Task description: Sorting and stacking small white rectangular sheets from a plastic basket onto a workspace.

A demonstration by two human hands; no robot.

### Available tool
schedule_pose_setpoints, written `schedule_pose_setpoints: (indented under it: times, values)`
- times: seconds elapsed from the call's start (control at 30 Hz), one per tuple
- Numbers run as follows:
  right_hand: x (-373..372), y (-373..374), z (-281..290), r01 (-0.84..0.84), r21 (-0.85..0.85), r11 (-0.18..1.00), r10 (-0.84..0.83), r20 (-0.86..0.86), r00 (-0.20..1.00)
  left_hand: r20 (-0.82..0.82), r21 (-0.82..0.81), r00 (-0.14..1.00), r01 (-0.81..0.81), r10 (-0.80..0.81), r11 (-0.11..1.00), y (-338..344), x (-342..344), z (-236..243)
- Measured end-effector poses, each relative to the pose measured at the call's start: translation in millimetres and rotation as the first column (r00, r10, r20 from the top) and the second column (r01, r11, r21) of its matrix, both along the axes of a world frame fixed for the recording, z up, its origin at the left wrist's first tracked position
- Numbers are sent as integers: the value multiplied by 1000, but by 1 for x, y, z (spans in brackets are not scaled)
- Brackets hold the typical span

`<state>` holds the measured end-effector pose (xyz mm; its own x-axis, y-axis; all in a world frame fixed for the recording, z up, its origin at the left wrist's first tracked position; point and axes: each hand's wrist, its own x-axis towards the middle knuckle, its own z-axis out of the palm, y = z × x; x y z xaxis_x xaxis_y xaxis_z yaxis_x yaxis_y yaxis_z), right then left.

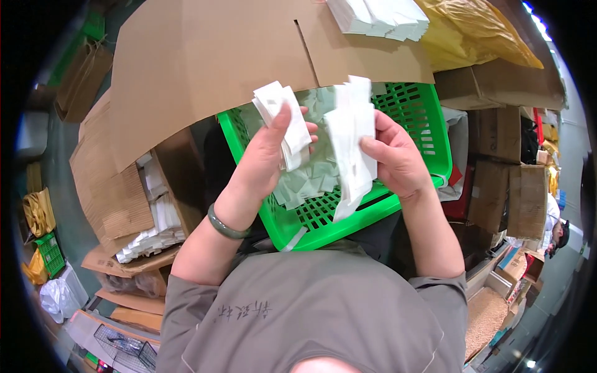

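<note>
- Left hand (264,152) raised over the green plastic basket (423,112), fingers curled and thumb pressed on a small bundle of folded white paper pieces (283,118); the bundle sticks up past the thumb tip.
- Green bangle (225,227) on the left wrist.
- Right hand (395,158) just beside the left, fingers closed around a taller stack of white paper strips (351,143); thumb on the near face, other fingers behind it. The lower end of the stack hangs down over the basket's near rim.
- The two paper bundles are close together, with a narrow gap between them; both are held above the basket, not resting in it.
- Basket is tilted toward the person and sits at their lap. Inside it, a loose heap of small pale paper pieces (305,180) shows between the hands.
- Large flat sheet of brown cardboard (205,62) lies behind the basket and overlaps its far rim.
- More white paper stacks (379,15) sit on the cardboard at the top edge.
- Yellow plastic bag (479,31) at top right, brown cartons (504,155) stacked to the right.
- Open cardboard box with white paper bundles (155,217) at the left, near the left forearm.
- Person wears a grey top; both forearms are bare.
</note>
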<state>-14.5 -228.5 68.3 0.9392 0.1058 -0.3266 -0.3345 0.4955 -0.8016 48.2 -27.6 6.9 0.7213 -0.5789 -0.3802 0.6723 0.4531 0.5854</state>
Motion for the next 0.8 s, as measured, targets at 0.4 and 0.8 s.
schedule_pose_setpoints:
  times: [0.4,0.8]
  values:
    - [8,54,5,251,-688,681,12,353,936,-80,-292,995,26,-52,956,2,7,10]
    - [-23,54,9,171,-836,521,154,289,945,-175,-499,984,-120,36,858,10,10,1]
